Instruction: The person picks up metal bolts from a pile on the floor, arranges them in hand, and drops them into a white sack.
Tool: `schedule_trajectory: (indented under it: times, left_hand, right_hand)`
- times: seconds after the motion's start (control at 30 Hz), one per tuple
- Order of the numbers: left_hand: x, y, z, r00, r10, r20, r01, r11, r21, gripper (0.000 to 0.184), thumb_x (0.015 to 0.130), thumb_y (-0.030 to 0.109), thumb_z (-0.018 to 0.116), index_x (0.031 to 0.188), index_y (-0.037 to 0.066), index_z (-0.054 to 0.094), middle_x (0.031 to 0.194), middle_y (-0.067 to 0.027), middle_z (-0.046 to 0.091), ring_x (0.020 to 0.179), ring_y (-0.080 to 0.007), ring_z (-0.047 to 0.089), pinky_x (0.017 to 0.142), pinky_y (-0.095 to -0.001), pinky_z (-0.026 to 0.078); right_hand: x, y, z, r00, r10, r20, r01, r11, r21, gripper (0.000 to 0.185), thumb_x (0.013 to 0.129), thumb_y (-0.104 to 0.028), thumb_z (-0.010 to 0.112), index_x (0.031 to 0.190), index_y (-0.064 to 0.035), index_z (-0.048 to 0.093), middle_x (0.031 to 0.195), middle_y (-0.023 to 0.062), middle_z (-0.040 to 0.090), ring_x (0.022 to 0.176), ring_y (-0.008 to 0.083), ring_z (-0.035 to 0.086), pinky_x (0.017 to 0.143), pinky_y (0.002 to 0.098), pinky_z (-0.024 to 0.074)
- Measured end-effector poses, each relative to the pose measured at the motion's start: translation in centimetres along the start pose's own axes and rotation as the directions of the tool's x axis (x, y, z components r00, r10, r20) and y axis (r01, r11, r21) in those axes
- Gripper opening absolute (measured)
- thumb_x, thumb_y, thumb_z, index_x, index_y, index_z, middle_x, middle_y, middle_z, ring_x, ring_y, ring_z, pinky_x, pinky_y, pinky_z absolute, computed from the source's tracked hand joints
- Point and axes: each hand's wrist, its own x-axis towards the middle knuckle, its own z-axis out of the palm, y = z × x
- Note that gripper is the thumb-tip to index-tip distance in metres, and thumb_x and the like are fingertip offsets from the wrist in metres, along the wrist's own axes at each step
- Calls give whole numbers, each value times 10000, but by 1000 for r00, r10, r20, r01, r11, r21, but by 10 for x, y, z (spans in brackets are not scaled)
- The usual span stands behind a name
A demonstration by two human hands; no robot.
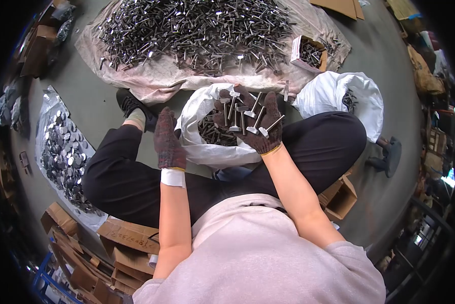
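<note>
My right hand [266, 146], in a dark knitted glove, is palm up with its fingers spread. Across that palm and the fingers lie several T-shaped metal bolts [242, 120], with flat heads and thin shanks. They are above the right part of a white sack [191, 112] that stands between my legs with its mouth wide. Inside it are many darker bolts [215, 133], partly covered by my right hand. My left hand [169, 144], also gloved, is just left of the sack. Its fingers are stretched out, and I see nothing in it.
A large heap of bolts [192, 33] lies on a pale cloth [156, 83] ahead. A small box [302, 62] of bolts stands on its right. Another white sack [328, 93] is beside my right knee. Metal discs [68, 144] cover a sheet at left. Cardboard boxes [129, 235] are behind left.
</note>
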Motion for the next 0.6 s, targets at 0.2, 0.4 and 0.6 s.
schedule_trajectory:
  times: [0.2, 0.4, 0.6]
  left_hand:
    - [3, 2, 0, 1000, -25, -13, 25, 998, 50, 504, 990, 461, 577, 1376, 136, 577, 1312, -34, 604, 1194, -177, 559, 1009, -383, 423]
    - [1, 5, 1, 999, -34, 16, 33, 999, 26, 533, 993, 462, 570, 1392, 108, 560, 1359, -36, 568, 1221, -181, 538, 1026, -388, 414]
    - [-5, 8, 6, 1000, -8, -6, 8, 999, 36, 531, 986, 474, 580, 1366, 102, 584, 1322, -26, 584, 1198, -175, 543, 1025, -390, 410]
  right_hand:
    - [-3, -1, 3, 999, 1, -40, -1, 1000, 14, 802, 915, -667, 545, 1395, -24, 535, 1396, 269, 537, 1267, 473, 535, 1103, 657, 374]
    - [-5, -2, 3, 999, 21, -37, -21, 1000, 1, 822, 892, -679, 571, 1394, -29, 538, 1432, 252, 507, 1311, 463, 495, 1114, 654, 361]
    - [-5, -2, 2, 999, 40, -10, -40, 999, -3, 857, 888, -703, 557, 1420, -33, 512, 1436, 246, 503, 1317, 456, 490, 1118, 635, 368]
